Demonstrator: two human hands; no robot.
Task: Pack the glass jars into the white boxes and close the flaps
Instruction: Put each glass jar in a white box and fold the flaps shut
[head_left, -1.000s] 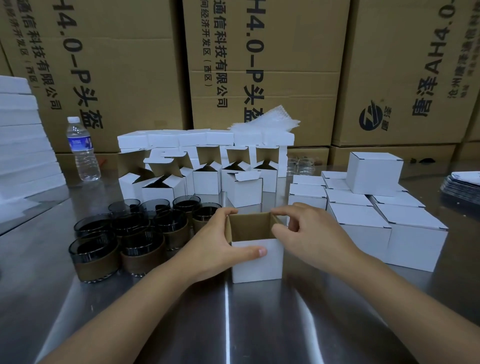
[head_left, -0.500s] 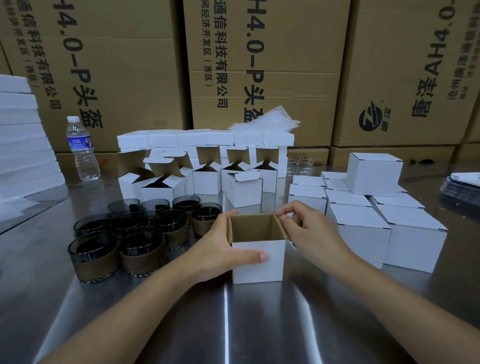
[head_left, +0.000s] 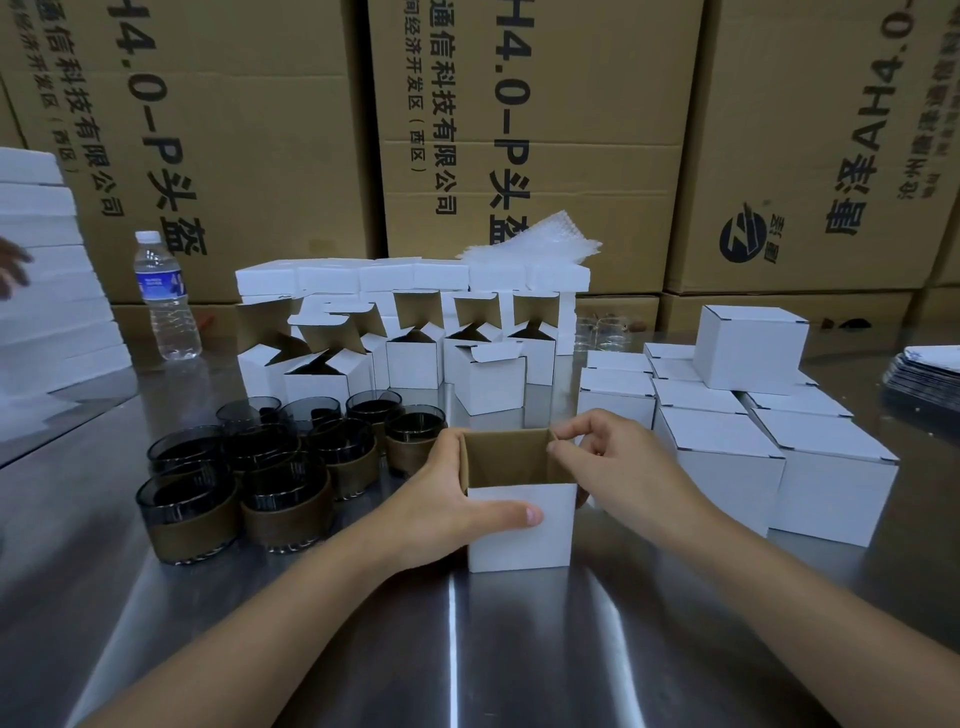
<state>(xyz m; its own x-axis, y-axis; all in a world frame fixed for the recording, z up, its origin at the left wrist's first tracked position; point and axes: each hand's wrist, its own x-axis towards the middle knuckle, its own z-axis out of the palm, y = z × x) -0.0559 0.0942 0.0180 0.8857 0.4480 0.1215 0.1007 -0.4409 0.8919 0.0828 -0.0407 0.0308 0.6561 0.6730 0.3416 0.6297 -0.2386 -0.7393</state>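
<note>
The left hand (head_left: 447, 499) has a curled grip on the small open-topped white cardboard box (head_left: 519, 525). The box stands upright on the brushed steel surface (head_left: 467, 649) straight ahead, between the two forearms. The thumb lies flat across the white front face and the fingers wrap round the left wall. The right hand (head_left: 618, 467) has a narrow pinching grip, thumb and forefinger closed on the top of the box's right wall at its far corner, the other fingers loosely curled behind. The box is smooth white outside and raw brown card inside (its floor is out of sight, so whether anything is in it cannot be told).

Just left of the box stands a cluster of squat round smoked-glass jars (head_left: 291, 499), each with a brown band round its lower half, packed close together. Behind them is a row of white boxes with raised flaps (head_left: 415, 358), brown linings showing, with a line of closed white ones above. To the right sit closed white cube boxes (head_left: 717, 457), set edge to edge, one stacked on top. A clear plastic water bottle (head_left: 166, 301) stands far left, and tall brown corrugated cartons (head_left: 519, 130) printed in black wall the back.
</note>
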